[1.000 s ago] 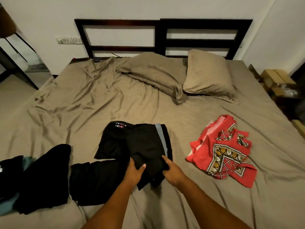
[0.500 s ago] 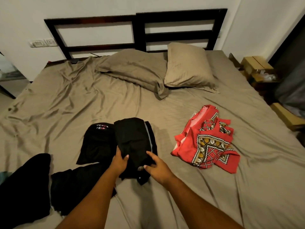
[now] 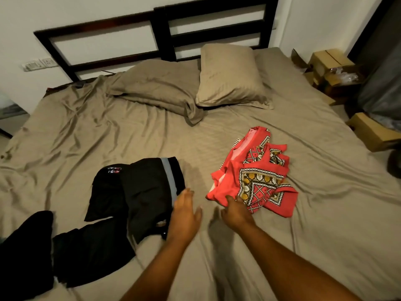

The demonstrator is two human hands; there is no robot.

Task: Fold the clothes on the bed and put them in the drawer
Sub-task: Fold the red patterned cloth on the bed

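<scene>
Hands: left hand (image 3: 184,216) splayed, empty; right hand (image 3: 237,211) touched crumpled red patterned cloth garment (image 3: 256,183), grip unclear. Likely limp, light; best pinched at edge.

Nothing readable in view, only two marks noted. On the black garment (image 3: 106,192), at its far edge: a small red-and-white print (image 3: 114,170), blurred, letters not legible. On the folded black piece (image 3: 147,192) with the grey stripe, near corner, just beside my left hand (image 3: 184,213): a small tan tag (image 3: 161,223), too small to read. No number or brand made out.
</scene>
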